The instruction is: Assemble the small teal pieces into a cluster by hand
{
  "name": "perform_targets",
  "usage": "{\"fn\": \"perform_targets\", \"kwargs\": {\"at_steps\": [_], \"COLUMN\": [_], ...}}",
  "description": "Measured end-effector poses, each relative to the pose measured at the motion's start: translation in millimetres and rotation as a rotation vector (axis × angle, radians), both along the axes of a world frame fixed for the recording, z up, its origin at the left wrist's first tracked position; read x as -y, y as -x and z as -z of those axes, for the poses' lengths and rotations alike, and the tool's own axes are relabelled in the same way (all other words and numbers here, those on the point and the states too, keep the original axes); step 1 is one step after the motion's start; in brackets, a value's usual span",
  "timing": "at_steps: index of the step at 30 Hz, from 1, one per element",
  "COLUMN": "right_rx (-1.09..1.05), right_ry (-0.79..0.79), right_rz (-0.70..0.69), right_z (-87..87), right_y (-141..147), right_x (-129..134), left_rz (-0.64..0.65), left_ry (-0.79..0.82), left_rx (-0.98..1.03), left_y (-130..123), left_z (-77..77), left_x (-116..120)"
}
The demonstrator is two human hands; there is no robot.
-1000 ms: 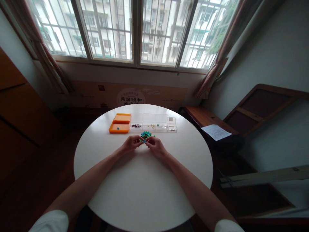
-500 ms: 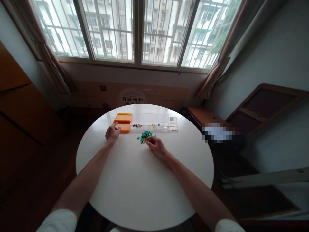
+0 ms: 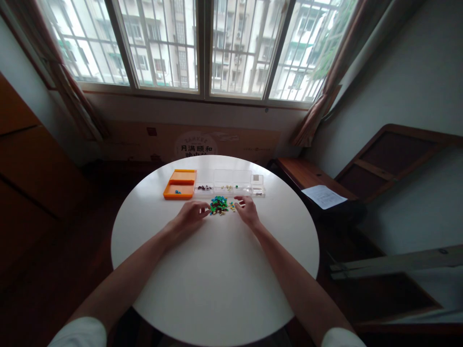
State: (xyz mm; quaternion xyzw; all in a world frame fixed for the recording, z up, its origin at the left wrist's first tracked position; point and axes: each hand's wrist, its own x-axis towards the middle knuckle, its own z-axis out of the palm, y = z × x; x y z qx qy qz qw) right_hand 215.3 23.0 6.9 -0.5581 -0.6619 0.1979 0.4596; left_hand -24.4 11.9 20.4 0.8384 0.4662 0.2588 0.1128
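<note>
A heap of small green, blue, brown and yellow pieces (image 3: 218,204), perhaps little building bricks, lies on the white round table. At the heap's left edge is my left hand (image 3: 193,213), fingers curled and thumb close to the index finger; anything between them is too small to name. My right hand (image 3: 248,211) rests on the right side, thumb and fingers apart, beside a few loose yellow and blue pieces (image 3: 232,206). Behind my left hand stands an open orange box (image 3: 167,193) with some blue pieces (image 3: 178,192) inside.
Clear open boxes (image 3: 231,176) stand in a row right of the orange one, holding dark pieces (image 3: 204,188), pale yellow pieces (image 3: 226,187) and a green piece (image 3: 237,186). The white table (image 3: 217,279) has a round edge. Right of it, papers (image 3: 324,196) lie on a wooden bench (image 3: 294,169).
My left hand has moved from the orange box down and right to the heap, uncovering blue pieces in the box. My right hand has shifted right, its fingers now spread apart.
</note>
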Motion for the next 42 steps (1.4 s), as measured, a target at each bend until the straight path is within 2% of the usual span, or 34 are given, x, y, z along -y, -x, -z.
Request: {"fn": "perform_targets", "kwargs": {"at_steps": [2, 4, 7, 10, 18, 24, 31, 39, 42], "right_rx": [0.132, 0.256, 0.374, 0.417, 0.309, 0.211, 0.14, 0.167, 0.207], "right_ry": [0.016, 0.022, 0.047, 0.084, -0.007, -0.117, -0.047, -0.067, -0.094], "right_rz": [0.081, 0.132, 0.156, 0.148, 0.165, 0.119, 0.088, 0.132, 0.088], "right_z": [2.5, 5.1, 7.2, 6.9, -0.9, -2.9, -3.0, -5.0, -4.2], "right_y": [-3.7, -4.3, -2.6, -1.0, 2.6, 3.5, 3.9, 5.4, 6.5], "right_x": [-1.0, -0.3, 1.9, 3.5, 7.0, 5.9, 5.7, 9.7, 9.1], "left_rz": [0.01, -0.045, -0.16, -0.212, -0.183, -0.187, -0.19, -0.183, -0.159], "left_ry": [0.015, 0.008, -0.008, -0.014, 0.015, 0.017, 0.013, 0.017, 0.002], "left_rx": [-0.027, -0.022, -0.023, -0.044, -0.086, -0.073, -0.057, -0.058, -0.058], "left_y": [-2.3, -1.6, 0.3, 0.0, -1.0, -2.2, -3.6, -3.5, -2.3], "left_z": [0.6, -0.2, -1.5, -1.2, -0.1, -0.3, -2.9, -2.5, 0.3], "left_x": [2.3, 2.0, 0.9, 1.8, 4.5, 4.9, 6.5, 6.4, 4.9]}}
